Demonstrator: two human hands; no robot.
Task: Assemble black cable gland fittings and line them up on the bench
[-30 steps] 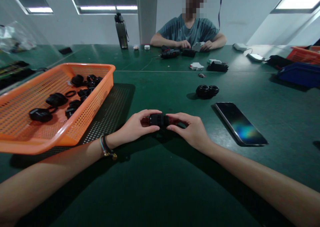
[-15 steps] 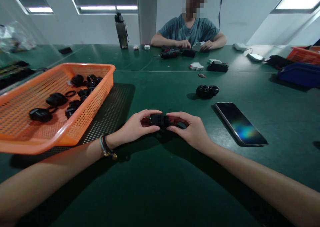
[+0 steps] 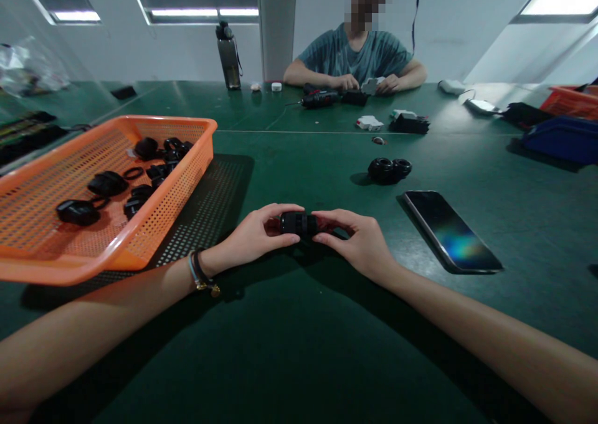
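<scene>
Between both hands lies a black ribbed cylindrical fitting, held level just above the green table. My left hand pinches its wider left end between thumb and fingers. At the narrower right end, the thumb and fingertips of my right hand close on it. The far side of the fitting and some fingertips are hidden. Left of my hands, an orange perforated basket contains several black round parts and a thin black ring.
A phone lies right of my hands, with black rings beyond it. Across the table a person handles a pale part near a power drill. A bottle stands at the back; a blue bin sits far right.
The view has shifted very slightly. My hands keep the same grip on the black fitting, with no other visible change.
</scene>
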